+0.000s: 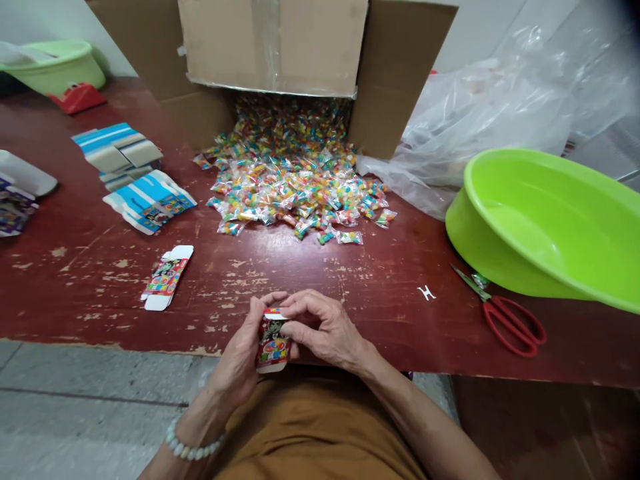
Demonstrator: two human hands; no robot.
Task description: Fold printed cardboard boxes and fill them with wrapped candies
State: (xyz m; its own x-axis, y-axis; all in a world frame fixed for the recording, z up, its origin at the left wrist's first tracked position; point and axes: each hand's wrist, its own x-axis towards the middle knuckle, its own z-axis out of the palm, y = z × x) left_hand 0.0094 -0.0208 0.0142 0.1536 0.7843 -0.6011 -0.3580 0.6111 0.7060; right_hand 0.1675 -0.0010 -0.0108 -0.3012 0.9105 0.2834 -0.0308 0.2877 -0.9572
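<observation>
A small red printed candy box (273, 343) is held upright between my two hands, near the table's front edge. My left hand (243, 347) wraps round its left side, a beaded bracelet on that wrist. With thumb and fingers, my right hand (323, 327) pinches the top flap end of the box. The lower flap of the box sticks out pale toward me. Another flattened candy box (167, 277) lies on the table to the left. Beyond my hands spreads a heap of wrapped candies (295, 190), spilling out of a cardboard box (275, 47).
Stacks of flat blue printed cartons (150, 200) lie at left, near a red tape dispenser (79, 98). At right stand a green basin (530, 227), red-handled scissors (510, 323) and a white paper scrap (427, 293). Clear plastic sheeting (480, 113) lies behind the basin.
</observation>
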